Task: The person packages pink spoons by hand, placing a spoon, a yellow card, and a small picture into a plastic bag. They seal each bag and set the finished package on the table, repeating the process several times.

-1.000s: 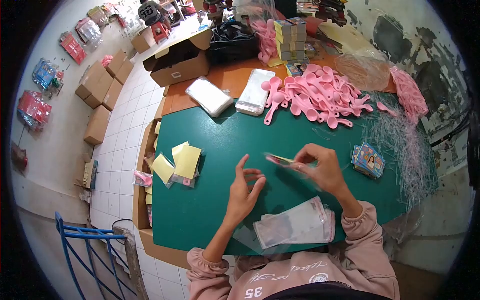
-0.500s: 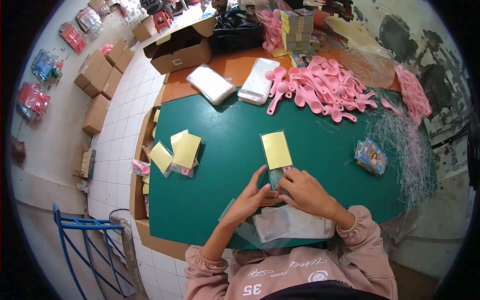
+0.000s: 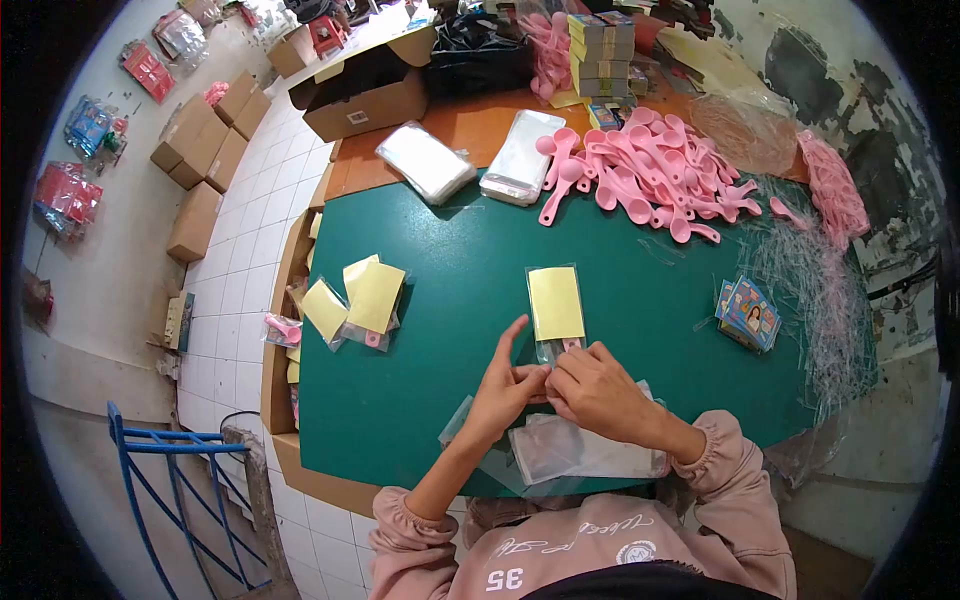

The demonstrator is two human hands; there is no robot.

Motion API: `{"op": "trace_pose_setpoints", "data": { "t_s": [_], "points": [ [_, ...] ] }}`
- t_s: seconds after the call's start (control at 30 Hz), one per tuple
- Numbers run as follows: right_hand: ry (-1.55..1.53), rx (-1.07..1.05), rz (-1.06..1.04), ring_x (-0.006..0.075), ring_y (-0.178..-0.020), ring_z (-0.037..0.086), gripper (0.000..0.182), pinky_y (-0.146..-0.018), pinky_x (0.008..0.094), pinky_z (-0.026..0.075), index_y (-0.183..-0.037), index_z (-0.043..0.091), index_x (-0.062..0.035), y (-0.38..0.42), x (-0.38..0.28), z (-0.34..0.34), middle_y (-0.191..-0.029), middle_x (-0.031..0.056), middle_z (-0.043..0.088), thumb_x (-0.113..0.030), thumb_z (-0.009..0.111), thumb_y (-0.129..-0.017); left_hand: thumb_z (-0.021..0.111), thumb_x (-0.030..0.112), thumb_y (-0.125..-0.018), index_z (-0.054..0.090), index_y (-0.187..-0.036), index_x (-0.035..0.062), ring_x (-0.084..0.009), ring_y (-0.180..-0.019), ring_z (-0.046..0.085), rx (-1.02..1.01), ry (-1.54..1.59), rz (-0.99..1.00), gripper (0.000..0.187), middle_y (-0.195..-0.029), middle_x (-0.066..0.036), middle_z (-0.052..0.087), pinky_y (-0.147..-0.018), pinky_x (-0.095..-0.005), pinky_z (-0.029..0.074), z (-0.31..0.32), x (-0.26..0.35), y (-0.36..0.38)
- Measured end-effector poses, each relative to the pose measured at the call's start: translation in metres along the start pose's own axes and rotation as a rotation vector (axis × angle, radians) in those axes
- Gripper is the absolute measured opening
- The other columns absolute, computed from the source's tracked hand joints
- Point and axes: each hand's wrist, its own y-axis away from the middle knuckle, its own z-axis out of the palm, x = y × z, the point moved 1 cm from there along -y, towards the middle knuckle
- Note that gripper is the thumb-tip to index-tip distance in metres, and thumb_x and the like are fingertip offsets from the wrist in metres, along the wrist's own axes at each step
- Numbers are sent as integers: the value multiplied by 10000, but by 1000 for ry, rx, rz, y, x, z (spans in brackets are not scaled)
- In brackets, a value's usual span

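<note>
In front of me a clear plastic bag (image 3: 546, 351) lies on the green table, with a yellow card (image 3: 556, 303) and part of a pink spoon (image 3: 571, 344) showing in it. My left hand (image 3: 508, 388) pinches at the bag's near end, its index finger stretched out. Fingertips of my right hand (image 3: 602, 392) are closed on the same end, touching those of the left; the exact grip is partly hidden. Under my wrists lies a stack of empty clear bags (image 3: 560, 452). To the left are several bags with yellow cards (image 3: 376, 297).
Pink spoons (image 3: 665, 175) lie heaped at the back right, beside two stacks of clear bags (image 3: 425, 163). Picture cards (image 3: 749, 314) sit on the right near tangled plastic strips (image 3: 810, 300). An open cardboard box (image 3: 365, 105) stands at the back left.
My hands have drawn closer together at the bag's near end, and the left index finger has lifted away from the bag. The view has shifted slightly.
</note>
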Motion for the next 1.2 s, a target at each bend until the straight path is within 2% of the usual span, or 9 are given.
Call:
{"op": "trace_pose_setpoints", "data": {
  "t_s": [0.27,0.43,0.5,0.67,0.7,0.77,0.87,1.1,1.2],
  "points": [
    [-646,-354,-128,200,-744,519,129,-705,311,396,-780,529,-56,6,34,-37,-749,63,497,-142,621,-754,484,27,-885,256,-1315,101,-146,-807,619,84,-74,89,492,-896,-121,622,-671,-246,518,-1,-8,-7],
    [-1070,-444,321,96,-768,500,137,-673,261,421,-832,546,-32,10,140,-122,-804,35,526,-120,639,-782,441,71,-917,414,-1187,58,-147,-856,620,-4,-75,17,272,-962,-117,622,-707,-240,501,-6,-9,-7],
    [-830,-294,608,143,-772,522,94,-704,280,426,-857,570,-33,9,193,-142,-816,51,539,-119,587,-821,431,82,-924,464,-1134,43,-141,-864,616,-25,-75,37,216,-969,-106,621,-715,-235,493,-6,-11,-7],
    [137,230,482,295,-979,523,272,-862,401,401,-977,541,-9,48,187,-109,-1058,180,541,-18,553,-706,433,88,-926,525,-1084,20,-111,-938,582,-48,-90,57,195,-995,-68,615,-725,-214,476,-5,-10,-6],
    [161,7,420,356,-1012,475,386,-899,405,374,-1055,494,-28,21,147,-97,-1087,188,493,-46,610,-688,433,88,-926,525,-1084,20,-111,-938,582,-44,-85,54,195,-995,-68,615,-725,-214,476,-3,-9,-6],
    [-153,-197,258,347,-938,495,590,-860,400,399,-1106,453,-82,-1,79,-63,-992,151,471,-96,727,-584,441,99,-924,531,-1090,22,-107,-941,576,-78,-72,44,204,-997,-67,611,-731,-225,487,-1,-6,-7],
    [-248,-281,252,305,-907,520,443,-777,379,434,-1016,514,-79,1,48,-24,-916,131,484,-83,708,-619,453,107,-919,539,-1077,20,-120,-935,584,-108,9,31,199,-1011,-70,603,-729,-245,505,3,-5,-4],
    [-533,27,262,247,-789,532,166,-668,326,463,-907,565,-33,9,63,-11,-882,111,474,-15,619,-751,485,78,-896,450,-1134,17,-173,-826,635,18,131,16,248,-940,-94,591,-669,-263,537,-2,12,0],
    [-607,29,255,222,-792,518,157,-686,304,455,-884,566,-29,8,64,-16,-932,101,464,-27,644,-748,516,-23,-849,443,-1088,-7,-177,-810,635,67,-458,288,251,-953,-105,581,-678,-257,544,6,5,-7]
  ]
}}
